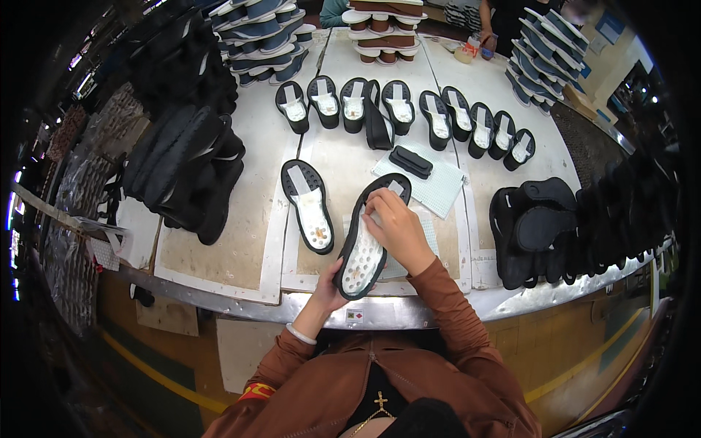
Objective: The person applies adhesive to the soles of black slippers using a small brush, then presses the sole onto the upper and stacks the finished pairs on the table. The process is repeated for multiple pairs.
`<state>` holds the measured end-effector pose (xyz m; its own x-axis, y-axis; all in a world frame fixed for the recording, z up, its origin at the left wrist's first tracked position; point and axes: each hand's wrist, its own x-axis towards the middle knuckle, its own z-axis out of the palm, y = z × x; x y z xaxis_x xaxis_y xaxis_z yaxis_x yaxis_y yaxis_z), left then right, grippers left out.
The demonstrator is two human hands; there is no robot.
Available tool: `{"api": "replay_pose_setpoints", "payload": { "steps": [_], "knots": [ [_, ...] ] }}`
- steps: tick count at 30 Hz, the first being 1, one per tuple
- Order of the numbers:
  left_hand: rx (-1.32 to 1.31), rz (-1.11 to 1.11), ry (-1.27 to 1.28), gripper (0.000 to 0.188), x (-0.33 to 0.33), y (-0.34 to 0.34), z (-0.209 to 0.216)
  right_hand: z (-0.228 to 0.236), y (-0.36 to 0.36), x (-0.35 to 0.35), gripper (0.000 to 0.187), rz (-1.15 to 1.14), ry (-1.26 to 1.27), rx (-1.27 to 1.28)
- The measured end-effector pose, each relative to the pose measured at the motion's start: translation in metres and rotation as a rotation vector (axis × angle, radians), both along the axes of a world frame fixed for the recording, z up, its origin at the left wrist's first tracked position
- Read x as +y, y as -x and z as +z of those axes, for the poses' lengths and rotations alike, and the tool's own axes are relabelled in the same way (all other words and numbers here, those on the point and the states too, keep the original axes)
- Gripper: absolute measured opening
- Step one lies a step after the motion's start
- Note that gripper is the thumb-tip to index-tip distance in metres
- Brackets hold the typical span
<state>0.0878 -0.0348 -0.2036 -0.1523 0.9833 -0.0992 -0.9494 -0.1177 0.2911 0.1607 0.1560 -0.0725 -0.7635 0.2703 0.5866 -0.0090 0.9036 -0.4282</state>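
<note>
Close to the table's near edge, a black shoe sole with a white, hole-dotted inner face lies tilted in front of me. My left hand grips its lower left rim, the fingers partly hidden beneath. Over the sole's upper half, my right hand has its thumb and fingers pinched together against the inner face; what they hold, if anything, is hidden. Beyond that hand a pale strip shows at the sole's far end. A matching sole with a pale strip rests just to the left.
Several soles stand in a row farther back. Black pads sit on a pale gridded sheet. Black soles are piled left and right. Stacked blue and brown soles and people are beyond.
</note>
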Motion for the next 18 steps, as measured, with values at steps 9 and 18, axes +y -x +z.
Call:
{"api": "replay_pose_setpoints", "payload": {
  "steps": [9, 18],
  "knots": [
    [0.019, 0.007, 0.007, 0.081, -0.026, 0.0, 0.012, 0.034, -0.014, -0.006, 0.023, 0.146, 0.533, 0.034],
    [-0.024, 0.304, -0.497, 0.069, -0.114, 0.04, 0.045, 0.086, 0.008, 0.026, 0.018, 0.378, 1.02, 0.301]
  ]
}}
